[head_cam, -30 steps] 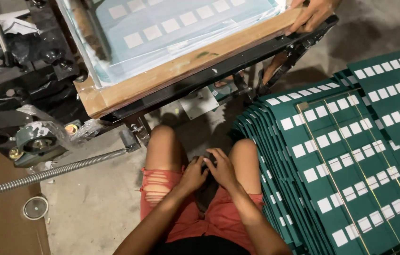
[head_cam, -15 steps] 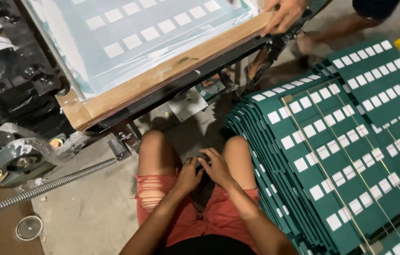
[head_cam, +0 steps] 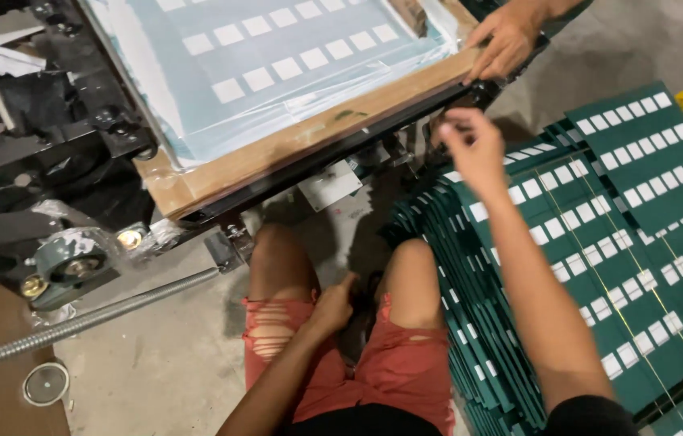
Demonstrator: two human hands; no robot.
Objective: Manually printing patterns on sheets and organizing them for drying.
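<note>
My right hand (head_cam: 474, 145) hovers near the raw, taped wooden screen frame (head_cam: 309, 141); its mesh (head_cam: 277, 64) looks smooth. Matt green printed sheets (head_cam: 599, 266), threaded metal rod (head_cam: 75, 323), rough concrete floor (head_cam: 156, 371).

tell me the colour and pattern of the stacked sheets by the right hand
Dark green sheets with rows of white rectangles, head view.

A printing screen (head_cam: 277, 64) in a wooden frame (head_cam: 309, 141) is lying tilted at the top of the view, its pale blue mesh showing rows of small white rectangles. To the right, dark green printed sheets (head_cam: 632, 234) are lying fanned in overlapping stacks, each carrying rows of white rectangular labels. A small white card (head_cam: 329, 184) is hanging just below the frame's lower edge.
</note>
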